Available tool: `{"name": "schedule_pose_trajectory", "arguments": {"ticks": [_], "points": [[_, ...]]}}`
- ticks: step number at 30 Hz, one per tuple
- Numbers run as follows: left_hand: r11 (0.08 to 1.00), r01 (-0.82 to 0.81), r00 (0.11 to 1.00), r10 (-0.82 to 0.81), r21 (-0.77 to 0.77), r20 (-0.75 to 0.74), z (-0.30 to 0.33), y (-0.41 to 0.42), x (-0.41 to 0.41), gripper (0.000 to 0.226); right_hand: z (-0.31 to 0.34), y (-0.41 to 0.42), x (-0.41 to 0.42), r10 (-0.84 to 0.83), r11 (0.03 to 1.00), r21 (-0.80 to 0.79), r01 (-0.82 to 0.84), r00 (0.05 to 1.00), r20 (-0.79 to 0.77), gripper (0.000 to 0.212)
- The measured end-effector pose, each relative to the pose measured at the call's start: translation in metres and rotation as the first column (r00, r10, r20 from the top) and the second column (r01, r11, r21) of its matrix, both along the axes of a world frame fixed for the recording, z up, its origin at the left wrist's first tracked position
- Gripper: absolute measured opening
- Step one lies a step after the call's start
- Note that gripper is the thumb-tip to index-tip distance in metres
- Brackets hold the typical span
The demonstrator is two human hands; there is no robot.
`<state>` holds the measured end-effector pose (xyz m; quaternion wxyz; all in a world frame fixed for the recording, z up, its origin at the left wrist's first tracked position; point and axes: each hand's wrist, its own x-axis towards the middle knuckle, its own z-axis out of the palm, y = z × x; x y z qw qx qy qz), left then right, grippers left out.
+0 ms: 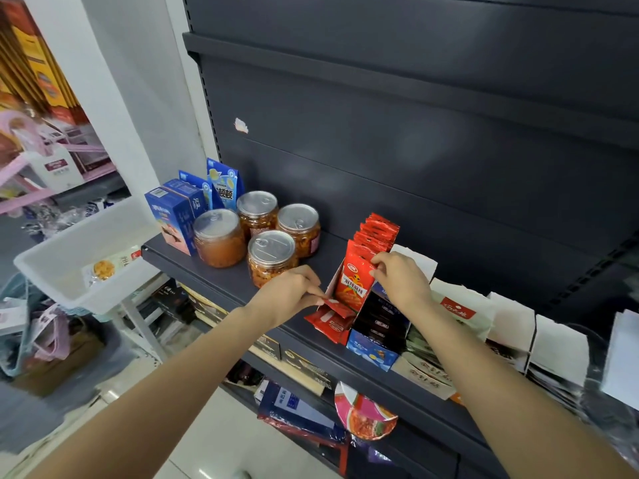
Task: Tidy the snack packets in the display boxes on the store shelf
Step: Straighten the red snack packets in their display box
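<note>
Several display boxes line the dark grey metal store shelf [262,271] in front of you, and only part of that row looks sorted, so I judge the tidying to be in its early or middle stretch. Largest first: the white cardboard display boxes [511,326] to your right stand in a row, their contents mostly hidden, so you cannot tell from here whether they need work. Next, the blue-fronted display box of dark packets [371,354] sits just beside the red one, its packets lying in a stack that looks orderly enough. The red-and-white cardboard display box [333,285] is the one in hand: a file of red foil snack packets [378,229] stands upright in it and leans toward the back. Your right hand [403,274] pinches the top edge of the front red packet with the orange snack picture [354,278], holding it up against that file. Your left hand [290,292] pinches a corner of one of the loose red packets [332,318] lying flat at the box's open front, on the shelf edge. Those few loose packets are what is left here; I would expect them to go upright behind the front one. The four clear plastic jars with silver lids [262,233] stand apart to the left.
</note>
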<state>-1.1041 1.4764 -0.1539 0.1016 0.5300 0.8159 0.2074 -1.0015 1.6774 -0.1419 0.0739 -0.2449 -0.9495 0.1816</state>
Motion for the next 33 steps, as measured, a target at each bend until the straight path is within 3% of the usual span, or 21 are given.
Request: {"name": "schedule_pose_trajectory", "arguments": {"ticks": [4, 10, 18, 20, 23, 25, 29, 33], "points": [[1.0, 0.001, 1.0, -0.001, -0.016, 0.013, -0.001, 0.006, -0.001, 0.021, -0.004, -0.004, -0.003, -0.002, 1.0, 0.019, 0.002, 1.0, -0.024, 0.019], [0.994, -0.011, 0.993, 0.024, -0.112, 0.115, -0.008, 0.005, -0.008, 0.021, 0.01, -0.003, 0.001, 0.006, 0.999, -0.038, -0.015, 0.973, -0.233, 0.012], [0.98, -0.005, 0.98, 0.044, -0.197, 0.194, -0.009, 0.0, -0.002, 0.024, 0.023, -0.012, 0.016, 0.016, 0.996, -0.076, -0.035, 0.973, -0.231, 0.012], [0.989, -0.078, 0.975, 0.102, -0.127, 0.197, -0.003, 0.0, 0.001, 0.027, 0.031, -0.015, 0.02, 0.022, 0.995, -0.082, -0.048, 0.957, -0.29, 0.011], [0.944, -0.27, 0.956, 0.241, 0.188, 0.165, 0.016, 0.006, 0.01, 0.04, 0.044, -0.021, 0.023, 0.058, 0.994, -0.063, -0.084, 0.938, -0.342, 0.011], [0.899, -0.266, 0.964, 0.255, 0.349, 0.076, 0.036, 0.014, 0.017, 0.05, 0.05, -0.025, 0.025, 0.089, 0.994, -0.03, -0.108, 0.928, -0.363, 0.012], [0.938, -0.15, 0.962, 0.211, 0.312, -0.173, 0.067, 0.027, 0.027, 0.034, 0.058, -0.032, 0.027, 0.108, 0.992, -0.016, -0.124, 0.91, -0.4, 0.013], [0.917, -0.215, 0.956, 0.268, 0.336, -0.12, 0.075, 0.029, 0.029, 0.019, 0.067, -0.034, 0.032, 0.056, 0.983, -0.14, -0.119, 0.921, -0.384, 0.019]]}}
